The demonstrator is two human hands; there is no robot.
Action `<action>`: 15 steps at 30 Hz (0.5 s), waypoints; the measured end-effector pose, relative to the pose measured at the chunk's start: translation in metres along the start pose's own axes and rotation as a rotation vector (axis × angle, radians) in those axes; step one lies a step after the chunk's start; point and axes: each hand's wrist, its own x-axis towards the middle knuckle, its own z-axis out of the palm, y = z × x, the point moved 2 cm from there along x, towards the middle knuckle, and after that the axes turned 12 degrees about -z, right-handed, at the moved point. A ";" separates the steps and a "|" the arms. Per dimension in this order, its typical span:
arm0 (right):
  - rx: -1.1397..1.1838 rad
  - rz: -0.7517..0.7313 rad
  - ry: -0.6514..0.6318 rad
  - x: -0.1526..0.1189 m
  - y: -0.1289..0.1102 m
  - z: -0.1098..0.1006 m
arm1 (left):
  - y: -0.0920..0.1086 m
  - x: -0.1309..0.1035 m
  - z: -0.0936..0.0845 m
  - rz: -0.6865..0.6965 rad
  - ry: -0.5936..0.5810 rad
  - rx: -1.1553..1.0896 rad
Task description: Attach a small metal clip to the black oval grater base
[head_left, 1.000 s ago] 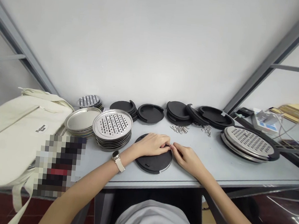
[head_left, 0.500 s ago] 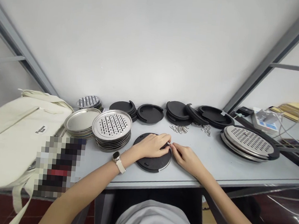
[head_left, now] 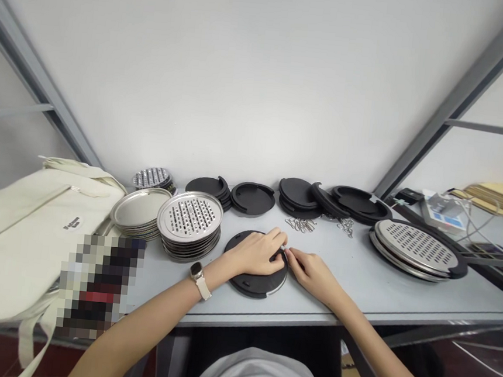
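Note:
A round black disc [head_left: 254, 282] lies flat near the table's front edge, with a thin silver rim showing at its lower right. My left hand [head_left: 261, 253] rests over it, fingers curled at its right edge around a small metal piece [head_left: 282, 248]. From the right, my right hand [head_left: 314, 274] meets that piece with thumb and forefinger pinched together. Most of the piece is hidden by the fingers. Behind the disc lie loose wire hooks [head_left: 300, 224] and a smaller heap of them [head_left: 345, 226].
Stacks of metal grater discs [head_left: 190, 218] and plain metal discs [head_left: 140, 208] stand left, beside a cream bag [head_left: 18, 232]. Black round holders [head_left: 253, 199] line the wall. At right are grater plates [head_left: 418, 245] and a white box [head_left: 443, 212].
The view has tilted slightly, so everything sits a little lower. My hands stay together at the disc's right edge, with the fingers shifted slightly.

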 end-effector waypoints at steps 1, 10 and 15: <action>-0.001 0.002 0.001 0.000 0.000 0.000 | 0.000 0.000 0.000 0.002 0.003 0.006; -0.023 0.028 -0.029 0.002 -0.001 0.000 | -0.002 0.000 0.002 0.103 0.048 0.011; -0.021 0.034 -0.042 0.002 -0.001 0.000 | -0.001 0.000 0.002 0.141 0.050 0.016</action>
